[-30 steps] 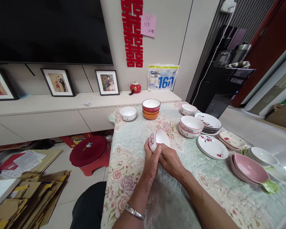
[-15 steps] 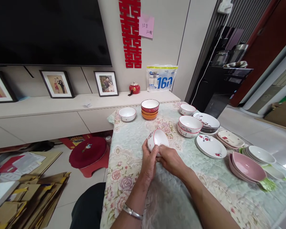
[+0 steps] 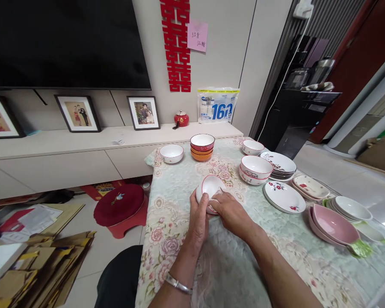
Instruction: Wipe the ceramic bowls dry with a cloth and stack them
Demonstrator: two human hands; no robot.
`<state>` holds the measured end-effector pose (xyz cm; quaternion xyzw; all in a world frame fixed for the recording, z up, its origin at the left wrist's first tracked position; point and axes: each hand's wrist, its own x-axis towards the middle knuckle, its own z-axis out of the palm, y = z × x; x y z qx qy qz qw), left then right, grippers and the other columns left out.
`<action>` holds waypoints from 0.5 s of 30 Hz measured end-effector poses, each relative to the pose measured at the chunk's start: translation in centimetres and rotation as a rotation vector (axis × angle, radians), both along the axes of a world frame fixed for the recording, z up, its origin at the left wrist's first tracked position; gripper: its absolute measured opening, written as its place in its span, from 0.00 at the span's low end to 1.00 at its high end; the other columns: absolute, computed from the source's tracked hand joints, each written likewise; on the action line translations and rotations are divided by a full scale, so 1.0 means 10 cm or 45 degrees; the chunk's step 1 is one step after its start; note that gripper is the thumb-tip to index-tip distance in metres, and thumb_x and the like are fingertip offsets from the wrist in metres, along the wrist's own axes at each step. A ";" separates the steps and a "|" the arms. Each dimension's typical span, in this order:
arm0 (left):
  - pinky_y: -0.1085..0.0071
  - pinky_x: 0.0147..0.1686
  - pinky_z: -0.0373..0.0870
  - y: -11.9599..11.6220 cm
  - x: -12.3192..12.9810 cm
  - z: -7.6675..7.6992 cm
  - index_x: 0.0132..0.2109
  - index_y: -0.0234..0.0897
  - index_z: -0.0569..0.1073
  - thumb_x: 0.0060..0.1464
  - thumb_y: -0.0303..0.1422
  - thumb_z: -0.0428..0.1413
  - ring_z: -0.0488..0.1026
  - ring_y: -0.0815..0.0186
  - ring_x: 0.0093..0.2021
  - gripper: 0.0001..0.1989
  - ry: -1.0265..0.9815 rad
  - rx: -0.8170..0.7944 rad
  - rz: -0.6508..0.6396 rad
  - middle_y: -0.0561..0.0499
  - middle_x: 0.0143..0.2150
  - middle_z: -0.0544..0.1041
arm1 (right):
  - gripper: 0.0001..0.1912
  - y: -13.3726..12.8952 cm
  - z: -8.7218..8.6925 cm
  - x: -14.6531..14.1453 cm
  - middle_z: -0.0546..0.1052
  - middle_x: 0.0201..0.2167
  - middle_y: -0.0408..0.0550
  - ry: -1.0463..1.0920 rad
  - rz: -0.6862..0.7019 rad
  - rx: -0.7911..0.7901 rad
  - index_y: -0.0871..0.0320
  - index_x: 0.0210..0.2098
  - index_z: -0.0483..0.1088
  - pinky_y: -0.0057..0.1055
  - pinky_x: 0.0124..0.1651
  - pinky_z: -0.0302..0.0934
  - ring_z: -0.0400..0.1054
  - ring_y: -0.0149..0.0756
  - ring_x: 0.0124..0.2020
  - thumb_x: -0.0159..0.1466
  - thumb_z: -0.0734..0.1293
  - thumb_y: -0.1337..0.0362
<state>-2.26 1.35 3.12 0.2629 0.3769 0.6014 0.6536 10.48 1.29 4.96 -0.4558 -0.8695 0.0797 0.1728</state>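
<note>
A small white bowl (image 3: 212,184) with a red rim is held tilted above the table, its inside facing me. My left hand (image 3: 199,211) is closed round its left side, thumb over the near rim. My right hand (image 3: 228,208) reaches over the right rim with bent fingers against the inside. A bit of white shows at those fingertips, too small to name against the white bowl. Beyond stand a stack of red and orange bowls (image 3: 202,147) and a single white bowl (image 3: 171,154). Two stacked white bowls (image 3: 256,167) are to the right.
On the flowered tablecloth (image 3: 167,239) at right are flowered plates (image 3: 284,197), darker-patterned plates (image 3: 279,162), square dishes (image 3: 309,188), a pink leaf-handled bowl (image 3: 333,224) and pale bowls (image 3: 353,208). A red stool (image 3: 120,205) and flattened cardboard (image 3: 51,269) lie left of the table.
The bowl has turned so that its opening faces more toward me. My right hand's fingers have moved from the near rim to inside the bowl.
</note>
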 end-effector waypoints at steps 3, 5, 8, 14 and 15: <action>0.61 0.48 0.72 0.00 0.04 -0.07 0.63 0.42 0.55 0.52 0.43 0.60 0.75 0.56 0.51 0.36 0.014 0.034 0.004 0.40 0.57 0.72 | 0.12 -0.02 0.00 -0.05 0.74 0.38 0.48 0.103 -0.078 -0.102 0.57 0.38 0.70 0.31 0.45 0.59 0.67 0.38 0.41 0.60 0.60 0.77; 0.62 0.54 0.69 0.00 0.06 -0.11 0.65 0.42 0.53 0.53 0.42 0.61 0.71 0.56 0.57 0.38 0.041 0.091 0.006 0.40 0.60 0.69 | 0.08 -0.03 -0.02 -0.11 0.74 0.37 0.47 0.325 -0.125 -0.176 0.57 0.37 0.69 0.30 0.41 0.60 0.67 0.36 0.38 0.62 0.61 0.73; 0.63 0.58 0.64 -0.01 0.05 -0.13 0.66 0.43 0.52 0.54 0.41 0.61 0.68 0.57 0.60 0.38 0.053 0.157 0.016 0.40 0.62 0.67 | 0.08 -0.04 -0.06 -0.18 0.75 0.40 0.46 0.667 -0.134 -0.211 0.55 0.43 0.68 0.31 0.44 0.62 0.69 0.37 0.41 0.64 0.62 0.68; 0.62 0.53 0.70 -0.01 -0.01 -0.02 0.64 0.40 0.56 0.55 0.43 0.58 0.74 0.57 0.54 0.34 0.019 0.104 0.035 0.40 0.58 0.72 | 0.14 -0.03 -0.03 -0.13 0.74 0.40 0.46 0.423 0.021 -0.155 0.55 0.44 0.68 0.32 0.45 0.61 0.67 0.38 0.41 0.60 0.61 0.74; 0.62 0.51 0.71 -0.01 -0.02 -0.01 0.64 0.40 0.56 0.55 0.43 0.58 0.75 0.57 0.52 0.34 0.015 0.081 0.029 0.40 0.57 0.72 | 0.13 -0.03 -0.01 -0.11 0.74 0.40 0.47 0.326 0.045 -0.118 0.55 0.41 0.68 0.32 0.46 0.60 0.66 0.38 0.41 0.59 0.60 0.75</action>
